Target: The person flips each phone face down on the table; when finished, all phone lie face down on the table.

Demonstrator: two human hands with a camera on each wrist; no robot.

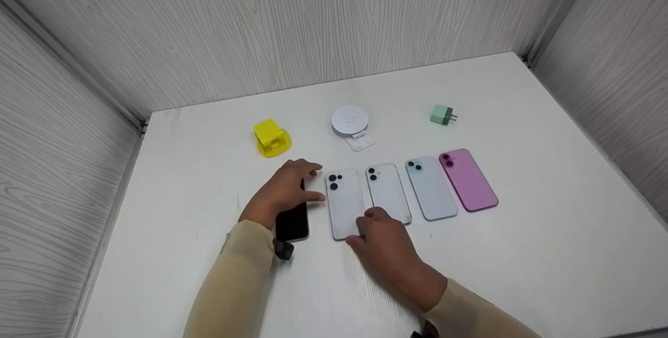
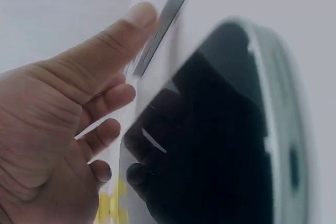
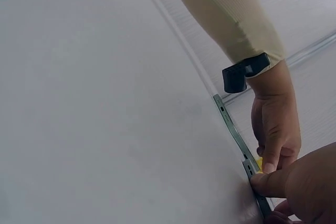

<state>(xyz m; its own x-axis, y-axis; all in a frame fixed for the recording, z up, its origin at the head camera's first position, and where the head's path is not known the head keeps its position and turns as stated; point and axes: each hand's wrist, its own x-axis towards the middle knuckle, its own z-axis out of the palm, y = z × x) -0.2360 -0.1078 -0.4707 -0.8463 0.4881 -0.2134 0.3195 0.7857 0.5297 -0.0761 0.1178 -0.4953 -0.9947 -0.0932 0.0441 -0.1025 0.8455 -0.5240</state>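
Observation:
A white phone [image 1: 345, 207] with a three-lens camera lies face down between the two hands. My right hand [image 1: 389, 246] grips its lower right corner, thumb at the bottom edge and fingers curled by the side; in the right wrist view the thumb [image 3: 269, 184] presses on the phone's end. The left hand [image 1: 282, 190] is spread over a phone with a black screen [image 1: 293, 224], its thumb tip right at the white phone's left edge. In the left wrist view, nothing sits between thumb [image 2: 107, 45] and fingers. A second white phone [image 1: 389, 189] lies just right, partly behind the right fingers.
Further right lie a pale blue phone [image 1: 432, 189] and a pink phone [image 1: 469, 180]. Behind the row are a yellow stand [image 1: 269, 132], a round white charging pad [image 1: 349, 120] and a green plug adapter [image 1: 441, 114]. Panels enclose the white table [image 1: 548, 223].

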